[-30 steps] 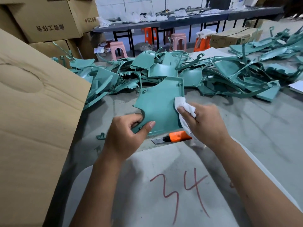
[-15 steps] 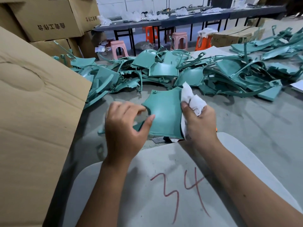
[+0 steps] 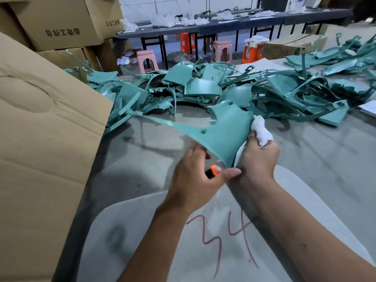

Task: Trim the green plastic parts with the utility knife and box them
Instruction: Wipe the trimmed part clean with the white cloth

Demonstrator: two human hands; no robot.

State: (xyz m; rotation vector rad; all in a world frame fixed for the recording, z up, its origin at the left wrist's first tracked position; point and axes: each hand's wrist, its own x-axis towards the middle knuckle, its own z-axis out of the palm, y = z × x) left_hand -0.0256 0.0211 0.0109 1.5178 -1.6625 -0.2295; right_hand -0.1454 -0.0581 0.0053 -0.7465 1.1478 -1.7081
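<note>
Held part: a green plastic panel is being held up off the table, in front of the person and above the near work area.
Long axis: it is running from upper left to lower right, its thin tapered tip pointing left toward the cardboard flap, its broad end sitting at the right, its face tilted toward the camera.
Right hand: the right hand is gripping the panel's right edge, fingers curled round a white cloth that is bunching above the knuckles and pressing against the plastic.
Left hand: the left hand is lying just beside the panel's lower edge, fingers fairly straight and slightly apart, thumb stretching right to the panel's lower corner; whether it is actually gripping the plastic, I cannot tell, as the hand is blurring.
Knife: the orange utility knife is lying on the table under the hands, mostly hidden by the left hand.
Pile: loose green parts are lying heaped across the table beyond the panel.
Containers: a large cardboard box is standing at the left with its flap raised, so its contents are hidden; closed cartons are standing stacked behind it.
Board: a pale board marked 34 in red is lying nearest the person.
</note>
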